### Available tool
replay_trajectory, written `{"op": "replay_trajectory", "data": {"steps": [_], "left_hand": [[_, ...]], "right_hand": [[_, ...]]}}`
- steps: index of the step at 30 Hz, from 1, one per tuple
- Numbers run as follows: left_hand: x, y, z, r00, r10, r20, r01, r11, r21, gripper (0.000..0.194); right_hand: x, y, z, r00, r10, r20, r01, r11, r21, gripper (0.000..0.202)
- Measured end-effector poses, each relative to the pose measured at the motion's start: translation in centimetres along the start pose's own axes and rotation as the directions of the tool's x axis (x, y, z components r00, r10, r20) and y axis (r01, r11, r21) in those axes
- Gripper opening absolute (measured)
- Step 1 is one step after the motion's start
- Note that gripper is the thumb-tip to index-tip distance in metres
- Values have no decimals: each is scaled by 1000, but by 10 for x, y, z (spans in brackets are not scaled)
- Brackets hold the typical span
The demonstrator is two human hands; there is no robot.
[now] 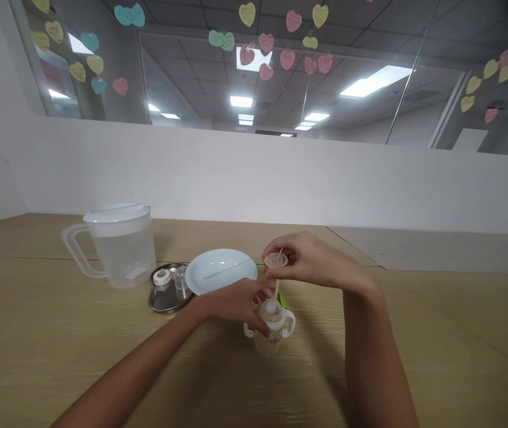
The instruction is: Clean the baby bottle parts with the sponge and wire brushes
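Note:
A clear training cup (268, 343) with two white handles and red print stands upright on the table. My left hand (240, 303) is closed round its upper part, with the thumb on the near side. Above the cup, my right hand (311, 258) grips a round translucent lid (275, 260) with a yellowish edge. From the lid a pale straw (277, 288) hangs down toward the cup mouth, where a white round end piece (271, 307) shows. Part of a bright green object (284, 299) is visible behind the cup; the rest is hidden.
Left of my hands lies a white bowl (195, 279). Next to it, a metal tray (158, 304) holds a small bottle with a white collar (161, 278) and a clear cap (181, 279). A lidded plastic pitcher (124, 252) stands farther left. A white wall (236, 178) borders the table.

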State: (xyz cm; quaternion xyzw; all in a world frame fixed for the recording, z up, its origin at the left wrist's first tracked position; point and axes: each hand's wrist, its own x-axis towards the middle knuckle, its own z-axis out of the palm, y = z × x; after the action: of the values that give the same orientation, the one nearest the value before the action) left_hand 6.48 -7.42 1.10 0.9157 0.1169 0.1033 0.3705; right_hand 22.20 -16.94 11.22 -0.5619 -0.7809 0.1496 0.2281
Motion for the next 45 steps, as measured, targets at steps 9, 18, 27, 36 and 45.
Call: {"op": "replay_trajectory", "data": {"steps": [9, 18, 27, 36, 45], "left_hand": [[0, -3, -3, 995, -100, 24, 99, 995, 19, 46], [-1, -2, -7, 992, -127, -13, 128, 988, 84, 44], [-5, 3, -13, 979, -193, -70, 200, 974, 110, 58], [-9, 4, -17, 975, -202, -93, 217, 958, 187, 65], [-13, 3, -26, 967, -234, -102, 252, 939, 236, 83]], "right_hand": [[10, 4, 10, 991, 78, 113, -54, 978, -204, 23], [29, 10, 27, 970, 209, 127, -153, 924, -350, 34], [50, 18, 47, 898, 276, 343, -152, 926, -347, 36], [52, 24, 52, 899, 241, 367, -137, 948, -287, 39], [49, 24, 49, 909, 161, 384, -114, 983, -143, 45]]}}
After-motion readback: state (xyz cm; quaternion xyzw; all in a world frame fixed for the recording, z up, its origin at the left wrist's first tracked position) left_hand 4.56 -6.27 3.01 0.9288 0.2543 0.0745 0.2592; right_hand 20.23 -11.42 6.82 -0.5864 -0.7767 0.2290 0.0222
